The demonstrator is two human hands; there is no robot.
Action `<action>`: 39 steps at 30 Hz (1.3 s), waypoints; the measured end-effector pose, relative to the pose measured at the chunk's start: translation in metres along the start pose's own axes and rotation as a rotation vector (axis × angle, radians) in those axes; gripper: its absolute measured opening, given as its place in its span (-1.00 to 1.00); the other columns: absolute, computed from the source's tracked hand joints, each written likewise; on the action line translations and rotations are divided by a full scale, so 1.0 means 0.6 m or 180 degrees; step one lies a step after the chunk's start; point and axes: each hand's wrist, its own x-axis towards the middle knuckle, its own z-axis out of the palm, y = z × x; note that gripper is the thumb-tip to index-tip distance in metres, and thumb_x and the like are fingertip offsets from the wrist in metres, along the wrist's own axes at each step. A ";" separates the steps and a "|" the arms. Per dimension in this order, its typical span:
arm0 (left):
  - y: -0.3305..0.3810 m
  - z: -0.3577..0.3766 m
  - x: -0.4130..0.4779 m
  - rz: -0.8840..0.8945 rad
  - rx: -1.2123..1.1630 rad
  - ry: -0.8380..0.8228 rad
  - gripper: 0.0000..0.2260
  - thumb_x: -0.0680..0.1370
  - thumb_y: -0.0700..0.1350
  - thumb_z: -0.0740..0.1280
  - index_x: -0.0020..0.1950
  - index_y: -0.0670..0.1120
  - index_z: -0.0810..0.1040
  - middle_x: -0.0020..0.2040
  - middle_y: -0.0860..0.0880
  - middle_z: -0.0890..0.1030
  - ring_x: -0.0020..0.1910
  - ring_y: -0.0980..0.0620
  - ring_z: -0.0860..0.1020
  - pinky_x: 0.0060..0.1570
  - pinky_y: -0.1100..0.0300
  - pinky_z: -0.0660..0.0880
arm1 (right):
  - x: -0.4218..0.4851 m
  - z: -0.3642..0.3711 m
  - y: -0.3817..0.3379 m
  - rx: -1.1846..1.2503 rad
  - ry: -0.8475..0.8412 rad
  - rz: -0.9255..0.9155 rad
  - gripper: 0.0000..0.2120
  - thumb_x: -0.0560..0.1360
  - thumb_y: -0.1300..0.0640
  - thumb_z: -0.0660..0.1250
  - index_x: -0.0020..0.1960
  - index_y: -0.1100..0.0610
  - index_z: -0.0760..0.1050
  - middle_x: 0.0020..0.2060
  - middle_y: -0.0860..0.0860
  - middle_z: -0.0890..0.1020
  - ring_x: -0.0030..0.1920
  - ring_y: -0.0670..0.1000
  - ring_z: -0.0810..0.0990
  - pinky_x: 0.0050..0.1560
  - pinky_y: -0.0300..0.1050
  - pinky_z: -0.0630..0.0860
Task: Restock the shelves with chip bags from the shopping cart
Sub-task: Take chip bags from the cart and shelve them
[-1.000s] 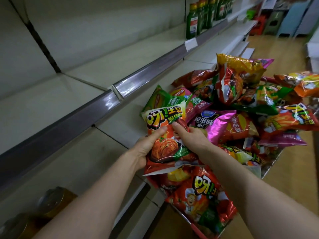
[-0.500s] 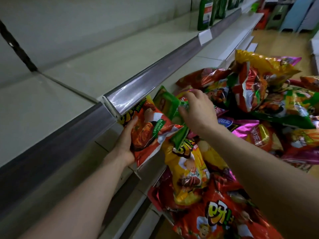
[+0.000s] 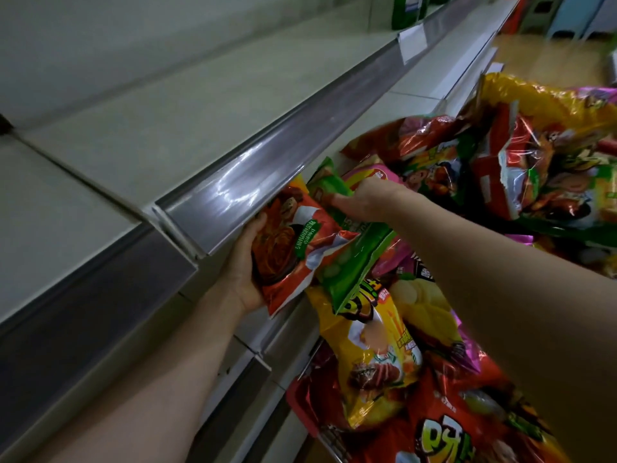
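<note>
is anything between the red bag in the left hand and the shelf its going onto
Nothing visible. The red bag in the left hand has its top under the grey price rail; the shelf behind is hidden. The green bag in the right hand overlaps its right edge.

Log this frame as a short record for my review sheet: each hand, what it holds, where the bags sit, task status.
left hand: grips red chip bag, whose top is hidden behind the grey shelf rail
right hand: pinches green chip bag near its top
heap of chip bags: at right, yellow bag nearest
far upper shelf: green bottles
status: red bag at lower shelf, not yet released
</note>
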 end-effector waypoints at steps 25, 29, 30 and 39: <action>-0.049 0.218 -0.126 -0.0018 0.0312 -0.1088 -0.57 0.33 0.16 0.43 0.08 -0.07 0.70 0.08 -0.17 0.67 -0.04 -0.15 0.67 -0.08 -0.03 0.63 | -0.263 -0.075 0.232 0.3699 0.0026 0.0323 -0.59 0.42 -0.05 0.47 0.19 0.07 0.48 -0.17 0.07 0.73 -0.19 0.08 0.72 -0.19 -0.02 0.64; -0.064 0.294 -0.188 0.0068 0.0505 -0.1281 -0.64 0.44 0.10 0.30 0.06 -0.10 0.70 0.10 -0.18 0.66 -0.02 -0.15 0.65 0.04 -0.09 0.59 | -0.353 -0.111 0.260 0.4002 -0.0010 0.0223 -0.44 0.37 -0.14 0.49 0.26 0.09 0.48 -0.06 0.14 0.72 -0.11 0.13 0.72 -0.04 0.07 0.65; -0.067 0.311 -0.204 0.0085 0.0582 -0.1323 -0.64 0.44 0.09 0.31 0.09 -0.09 0.68 0.13 -0.19 0.64 0.02 -0.16 0.64 0.08 -0.09 0.57 | -0.377 -0.121 0.268 0.4010 0.0005 0.0223 -0.45 0.37 -0.14 0.49 0.25 0.11 0.49 -0.06 0.15 0.72 -0.11 0.13 0.72 -0.03 0.07 0.64; -0.076 0.455 -0.333 0.0145 0.1443 -0.2206 -0.77 0.32 0.04 0.45 -0.10 -0.01 0.74 -0.07 -0.08 0.71 -0.12 -0.04 0.69 -0.02 0.04 0.63 | -0.563 -0.194 0.344 0.3795 0.1377 0.0152 -0.65 0.40 0.05 0.52 0.11 0.15 0.55 -0.11 0.13 0.71 -0.15 0.13 0.71 -0.11 0.06 0.64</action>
